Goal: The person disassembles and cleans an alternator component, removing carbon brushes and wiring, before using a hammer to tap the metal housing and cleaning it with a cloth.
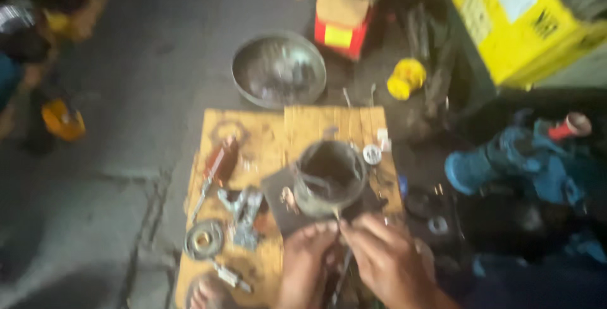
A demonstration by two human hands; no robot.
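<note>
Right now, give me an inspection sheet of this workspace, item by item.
Surface: a worn wooden board lying on the grey concrete floor.
Job's things: a dark round metal housing stands on the board; the left hand and right hand meet just below it, around a thin dark part, blurred.
Clutter: red-handled screwdriver, bearing ring, metal bracket, small washer.
Grippers: both hands bare; grip too blurred to judge.
Cables: nothing seen.
Surroundings: steel bowl, yellow box, red-and-yellow carton, blue pump, yellow cap.
</note>
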